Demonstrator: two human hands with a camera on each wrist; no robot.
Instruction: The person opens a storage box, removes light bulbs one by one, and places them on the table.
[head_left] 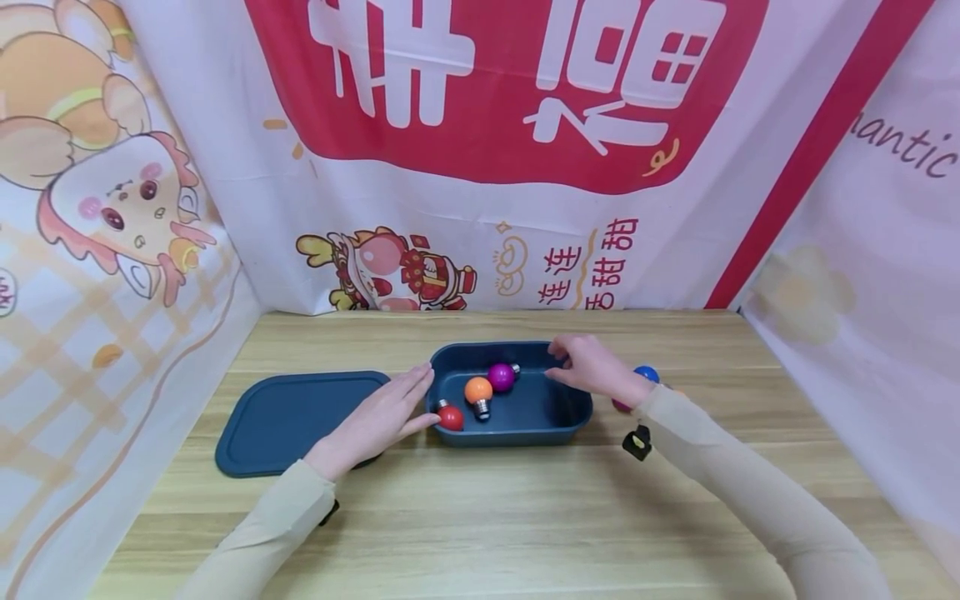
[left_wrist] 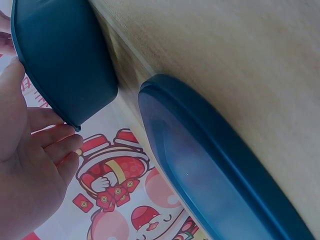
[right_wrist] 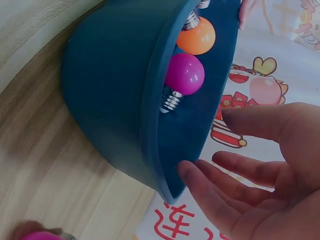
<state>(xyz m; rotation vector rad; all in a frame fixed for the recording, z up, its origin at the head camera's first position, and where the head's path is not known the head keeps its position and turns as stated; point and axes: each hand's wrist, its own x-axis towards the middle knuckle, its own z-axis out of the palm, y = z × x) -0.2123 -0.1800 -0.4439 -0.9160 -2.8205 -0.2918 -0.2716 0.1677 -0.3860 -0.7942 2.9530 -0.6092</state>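
Observation:
A dark blue open box (head_left: 517, 437) stands on the wooden table. Inside it lie a red light bulb (head_left: 451, 417), an orange light bulb (head_left: 478, 390) and a purple light bulb (head_left: 501, 377), each with a silver screw base. My left hand (head_left: 375, 414) rests with fairly straight fingers against the box's left end; the left wrist view shows its fingertips touching the rim. Over the box's right end is my right hand (head_left: 592, 367), fingers loosely bent. The right wrist view shows nothing between that hand's thumb and fingers (right_wrist: 240, 185).
A blue lid (head_left: 300, 417) lies flat left of the box, partly behind the left forearm. Right of the box, a blue bulb (head_left: 647, 373) and other bulbs are partly hidden by the right arm. Printed cloth walls (head_left: 480, 208) enclose the back and sides.

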